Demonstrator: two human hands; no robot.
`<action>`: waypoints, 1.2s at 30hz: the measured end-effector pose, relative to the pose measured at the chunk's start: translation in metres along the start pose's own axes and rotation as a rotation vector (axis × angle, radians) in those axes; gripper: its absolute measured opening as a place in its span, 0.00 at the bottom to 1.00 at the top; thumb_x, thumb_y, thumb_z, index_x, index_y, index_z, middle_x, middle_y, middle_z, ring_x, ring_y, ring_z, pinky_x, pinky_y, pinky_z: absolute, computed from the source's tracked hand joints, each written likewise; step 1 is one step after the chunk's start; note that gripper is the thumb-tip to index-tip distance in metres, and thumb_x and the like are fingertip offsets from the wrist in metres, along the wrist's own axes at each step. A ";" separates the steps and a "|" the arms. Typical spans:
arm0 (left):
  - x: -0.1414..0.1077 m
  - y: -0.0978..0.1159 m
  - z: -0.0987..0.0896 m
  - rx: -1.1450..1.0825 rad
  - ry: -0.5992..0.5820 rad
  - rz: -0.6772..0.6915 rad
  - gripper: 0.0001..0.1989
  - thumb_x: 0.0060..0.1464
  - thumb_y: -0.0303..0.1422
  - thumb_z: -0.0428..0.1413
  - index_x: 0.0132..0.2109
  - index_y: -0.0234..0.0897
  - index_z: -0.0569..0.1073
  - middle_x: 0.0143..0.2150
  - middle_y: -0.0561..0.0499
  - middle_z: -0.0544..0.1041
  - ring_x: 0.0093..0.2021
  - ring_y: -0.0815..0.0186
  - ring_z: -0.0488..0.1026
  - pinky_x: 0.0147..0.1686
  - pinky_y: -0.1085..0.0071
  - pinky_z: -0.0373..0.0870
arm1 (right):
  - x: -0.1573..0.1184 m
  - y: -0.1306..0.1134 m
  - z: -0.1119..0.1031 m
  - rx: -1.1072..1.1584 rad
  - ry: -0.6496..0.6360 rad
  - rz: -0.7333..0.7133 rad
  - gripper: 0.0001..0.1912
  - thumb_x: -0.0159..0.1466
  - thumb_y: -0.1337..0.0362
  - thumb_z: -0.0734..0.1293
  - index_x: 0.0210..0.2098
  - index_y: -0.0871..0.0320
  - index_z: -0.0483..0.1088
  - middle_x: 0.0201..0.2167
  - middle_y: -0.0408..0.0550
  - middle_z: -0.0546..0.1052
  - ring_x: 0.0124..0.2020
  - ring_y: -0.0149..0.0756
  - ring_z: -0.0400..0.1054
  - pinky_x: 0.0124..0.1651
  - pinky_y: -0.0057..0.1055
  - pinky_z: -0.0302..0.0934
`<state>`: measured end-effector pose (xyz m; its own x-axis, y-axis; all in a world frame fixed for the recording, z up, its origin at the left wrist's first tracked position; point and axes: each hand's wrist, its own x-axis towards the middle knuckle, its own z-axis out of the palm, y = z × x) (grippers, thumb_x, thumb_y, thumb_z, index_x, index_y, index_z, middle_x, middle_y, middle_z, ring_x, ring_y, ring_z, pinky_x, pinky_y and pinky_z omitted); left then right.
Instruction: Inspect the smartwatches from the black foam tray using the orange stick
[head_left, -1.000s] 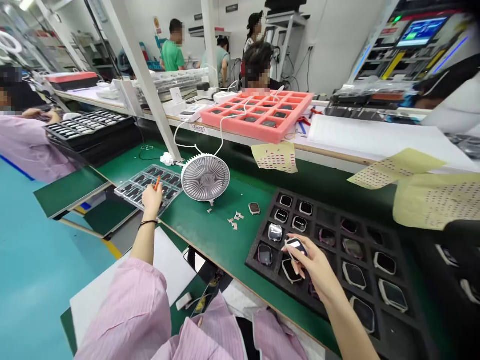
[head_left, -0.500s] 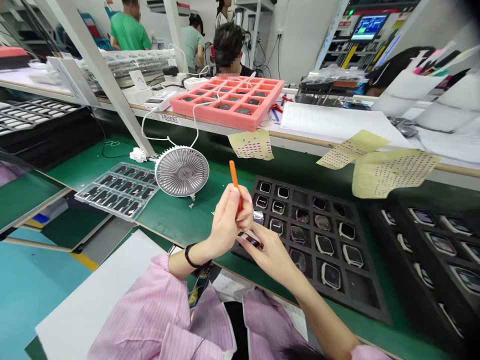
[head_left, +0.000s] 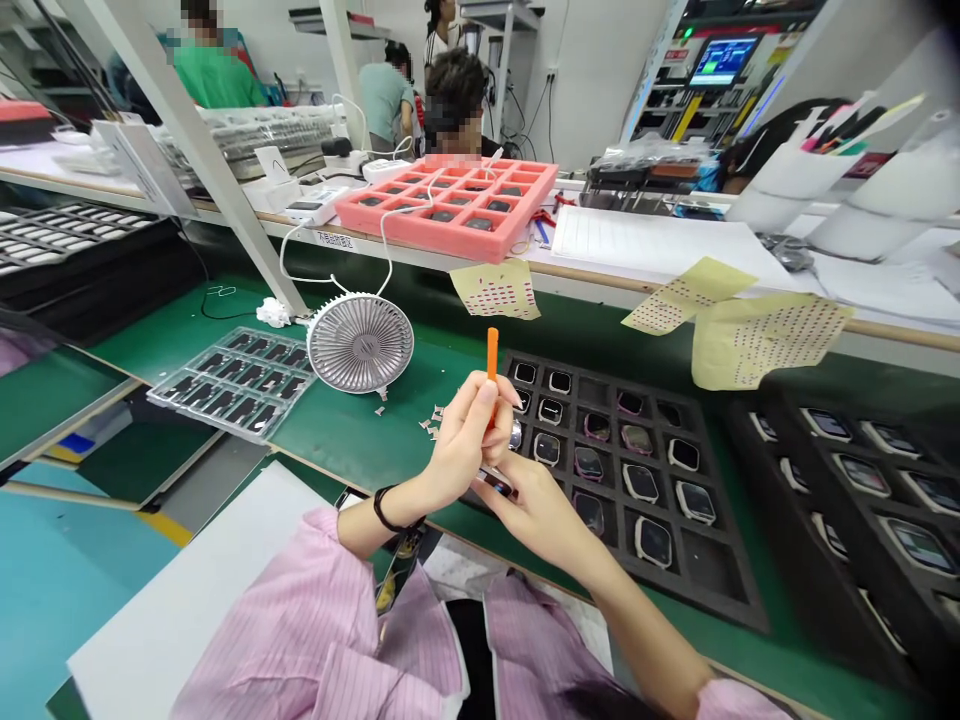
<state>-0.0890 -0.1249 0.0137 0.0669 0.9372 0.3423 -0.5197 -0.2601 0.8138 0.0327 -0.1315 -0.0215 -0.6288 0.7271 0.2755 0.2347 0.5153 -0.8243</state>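
Note:
My left hand [head_left: 469,435], with a black band at its wrist, is closed round a thin orange stick-like tool [head_left: 492,352] that points nearly straight up. The tool's lower end is hidden by my fingers. Just below, my right hand [head_left: 544,505] grips a smartwatch [head_left: 496,484] with a dark face, mostly covered by the fingers. Both hands meet over the near left corner of a black foam tray [head_left: 724,545]. Several square smartwatches, such as a pale-framed watch [head_left: 653,541], sit in its compartments.
A round white fan [head_left: 360,343] and a clear tray [head_left: 225,385] of black parts stand left on the green bench. Small scraps [head_left: 433,420] lie beside my left hand. Stacked watch trays [head_left: 795,540] are at right. A pink foam tray [head_left: 427,235] rests on the shelf, with people beyond.
The orange tool has swung from a leftward lean to nearly upright. My left hand has shifted slightly right and down, uncovering small scraps on the bench. My right hand keeps hold of the smartwatch.

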 end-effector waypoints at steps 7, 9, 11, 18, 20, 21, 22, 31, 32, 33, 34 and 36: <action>-0.002 -0.010 0.000 0.030 -0.030 0.025 0.15 0.64 0.46 0.49 0.37 0.39 0.65 0.17 0.64 0.50 0.14 0.78 0.42 0.13 0.83 0.45 | 0.003 -0.003 0.001 0.102 -0.008 0.047 0.07 0.66 0.67 0.62 0.40 0.58 0.71 0.40 0.50 0.79 0.41 0.42 0.74 0.45 0.34 0.65; -0.005 -0.008 -0.001 0.048 0.031 0.072 0.15 0.64 0.46 0.48 0.36 0.39 0.65 0.17 0.63 0.50 0.14 0.77 0.42 0.13 0.82 0.46 | 0.003 -0.003 0.004 0.083 -0.012 0.047 0.07 0.67 0.66 0.62 0.40 0.58 0.71 0.39 0.50 0.79 0.41 0.42 0.74 0.44 0.34 0.66; -0.008 0.004 -0.008 0.150 0.182 0.241 0.16 0.64 0.47 0.48 0.35 0.40 0.65 0.18 0.62 0.53 0.14 0.76 0.46 0.14 0.80 0.49 | 0.001 0.001 0.007 0.047 -0.039 0.050 0.08 0.67 0.64 0.62 0.42 0.57 0.72 0.40 0.49 0.79 0.41 0.43 0.74 0.45 0.35 0.66; -0.040 0.105 -0.142 1.225 1.045 0.486 0.15 0.63 0.44 0.48 0.37 0.38 0.69 0.25 0.56 0.64 0.22 0.72 0.59 0.24 0.75 0.56 | -0.014 0.035 0.005 0.048 -0.009 0.201 0.13 0.66 0.54 0.63 0.41 0.54 0.74 0.41 0.50 0.80 0.43 0.44 0.75 0.45 0.34 0.68; -0.055 0.124 -0.194 1.629 1.166 -0.065 0.12 0.63 0.40 0.48 0.39 0.38 0.71 0.29 0.52 0.70 0.29 0.68 0.67 0.29 0.74 0.59 | -0.017 0.043 0.001 0.058 0.016 0.234 0.14 0.64 0.52 0.64 0.39 0.54 0.75 0.40 0.50 0.80 0.43 0.45 0.75 0.44 0.34 0.69; -0.062 0.128 -0.216 1.766 1.130 -0.398 0.11 0.63 0.39 0.48 0.40 0.38 0.72 0.32 0.51 0.74 0.34 0.65 0.70 0.31 0.74 0.61 | -0.018 0.046 0.000 0.058 0.027 0.247 0.15 0.63 0.51 0.64 0.39 0.54 0.75 0.40 0.50 0.81 0.43 0.46 0.75 0.44 0.34 0.69; -0.068 0.130 -0.235 1.782 1.109 -0.538 0.10 0.60 0.37 0.51 0.39 0.37 0.73 0.34 0.48 0.76 0.37 0.62 0.72 0.32 0.73 0.61 | -0.019 0.048 -0.001 0.057 0.035 0.259 0.15 0.62 0.50 0.65 0.39 0.53 0.75 0.40 0.50 0.81 0.43 0.46 0.75 0.44 0.34 0.69; -0.071 0.103 -0.288 1.829 0.983 -0.906 0.09 0.49 0.34 0.58 0.36 0.34 0.77 0.41 0.38 0.80 0.45 0.51 0.76 0.39 0.67 0.70 | -0.017 0.051 -0.001 0.030 0.051 0.289 0.18 0.60 0.47 0.66 0.37 0.53 0.77 0.37 0.49 0.81 0.38 0.45 0.76 0.42 0.35 0.70; -0.068 0.101 -0.290 1.837 0.968 -0.914 0.09 0.49 0.33 0.58 0.37 0.34 0.77 0.43 0.37 0.80 0.46 0.50 0.76 0.40 0.67 0.70 | -0.017 0.051 -0.001 0.030 0.051 0.289 0.18 0.60 0.46 0.66 0.37 0.53 0.77 0.37 0.49 0.81 0.38 0.45 0.76 0.42 0.35 0.70; -0.065 0.101 -0.293 1.843 0.955 -0.922 0.09 0.49 0.33 0.58 0.37 0.33 0.77 0.44 0.36 0.79 0.47 0.50 0.76 0.41 0.66 0.70 | -0.017 0.052 0.000 0.031 0.050 0.292 0.18 0.60 0.46 0.66 0.37 0.53 0.77 0.37 0.49 0.81 0.38 0.46 0.76 0.43 0.35 0.70; -0.063 0.100 -0.295 1.847 0.944 -0.932 0.09 0.49 0.33 0.58 0.37 0.33 0.77 0.44 0.35 0.79 0.48 0.49 0.76 0.42 0.66 0.70 | -0.017 0.053 0.000 0.032 0.048 0.296 0.18 0.59 0.46 0.66 0.38 0.53 0.77 0.37 0.50 0.81 0.39 0.46 0.76 0.43 0.35 0.70; -0.059 0.099 -0.300 1.847 0.933 -0.958 0.10 0.49 0.34 0.58 0.38 0.32 0.77 0.45 0.34 0.79 0.48 0.49 0.76 0.42 0.65 0.70 | -0.018 0.055 0.001 0.035 0.047 0.306 0.18 0.60 0.47 0.66 0.38 0.53 0.76 0.38 0.50 0.81 0.39 0.46 0.75 0.43 0.35 0.70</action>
<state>-0.3998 -0.1361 -0.0672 -0.8330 0.5480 -0.0761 0.5343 0.8325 0.1468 0.0562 -0.1165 -0.0726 -0.4976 0.8667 0.0338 0.3818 0.2539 -0.8887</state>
